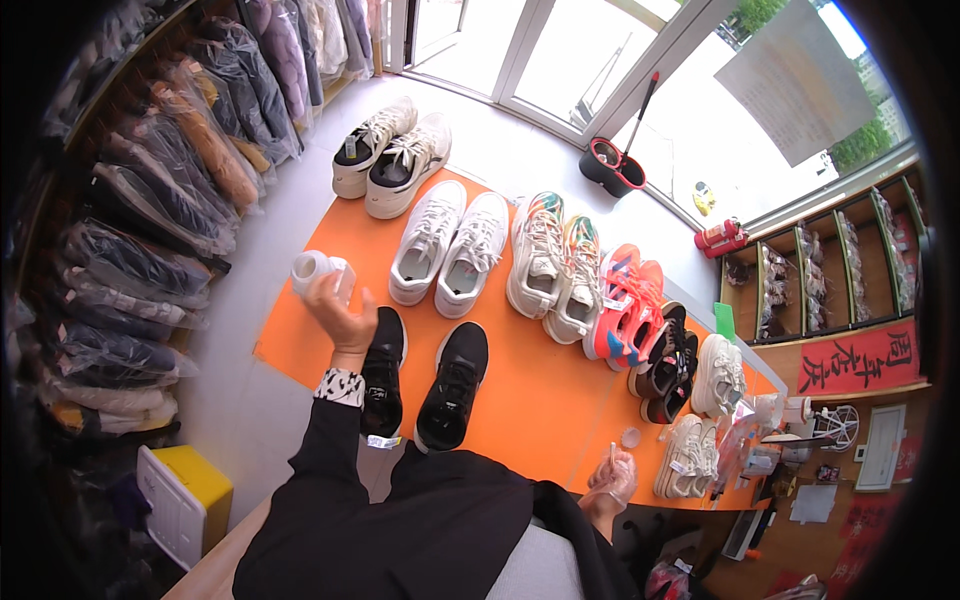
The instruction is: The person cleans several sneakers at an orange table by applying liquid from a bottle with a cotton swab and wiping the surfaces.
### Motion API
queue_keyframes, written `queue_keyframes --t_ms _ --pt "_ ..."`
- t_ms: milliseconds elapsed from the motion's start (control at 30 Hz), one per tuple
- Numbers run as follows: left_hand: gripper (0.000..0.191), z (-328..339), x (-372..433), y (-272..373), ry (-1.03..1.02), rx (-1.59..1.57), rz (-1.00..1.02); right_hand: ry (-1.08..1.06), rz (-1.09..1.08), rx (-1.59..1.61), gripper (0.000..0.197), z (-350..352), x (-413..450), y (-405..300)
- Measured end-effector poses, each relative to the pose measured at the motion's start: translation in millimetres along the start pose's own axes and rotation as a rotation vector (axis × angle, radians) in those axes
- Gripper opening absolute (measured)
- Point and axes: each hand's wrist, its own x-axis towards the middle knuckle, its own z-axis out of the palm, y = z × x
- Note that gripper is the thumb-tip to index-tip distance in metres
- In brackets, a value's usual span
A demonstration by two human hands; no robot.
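Observation:
My left hand [341,311], bare, is at a white plastic bottle [343,276] with its mouth uncovered, at the left end of the orange tabletop [540,390]; whether the fingers grip it is unclear. Under a thin clear glove, my right hand [613,480] holds a small pale stick-like item [612,452] upright near the table's front edge. A round white cap [630,437] lies just beyond it. Between my hands stand two black sneakers [452,386], toes pointing away. White sneakers [472,255] are behind them.
Along the table stand cream sneakers [409,165], patterned sneakers [538,255], pink-orange sneakers [626,307], dark shoes [664,367] and off-white shoes [686,457]. Bagged garments [210,142] hang at left, above a yellow-and-white bin [187,502]. A mop bucket [611,169] stands by the glass doors.

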Motion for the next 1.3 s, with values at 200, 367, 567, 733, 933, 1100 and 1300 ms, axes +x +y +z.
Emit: queue_keyframes --t_ms 200,367,567,733,933,1100,1300 --pt "0.098 -13.1 5.5 -61.8 -0.062 -0.053 -0.4 -0.279 0.018 -0.191 0.008 68.4 26.6 -20.0" --pt "0.092 -4.0 -10.1 -97.5 -0.283 -0.016 -0.379 -0.622 -0.051 -0.157 0.004 135.8 32.3 -18.5" --pt "0.09 -49.8 23.1 -12.5 -0.28 -0.04 -0.081 -0.799 -0.414 -0.304 0.023 196.7 16.0 -49.6" --pt "0.093 -74.1 52.8 57.5 -0.331 -0.185 0.149 -0.784 -0.641 -0.41 0.009 232.3 11.2 -58.0" --pt "0.096 -78.4 94.1 123.5 -0.266 -0.299 0.32 -0.782 -0.929 -0.306 0.011 240.4 4.9 -104.2" --pt "0.096 -75.7 89.4 132.8 -0.262 -0.31 0.353 -0.777 -0.847 -0.25 0.014 222.2 0.1 -112.3" --pt "0.095 -84.5 85.9 140.6 -0.21 -0.302 0.41 -0.757 -0.857 -0.102 0.012 207.6 -8.4 -115.6"
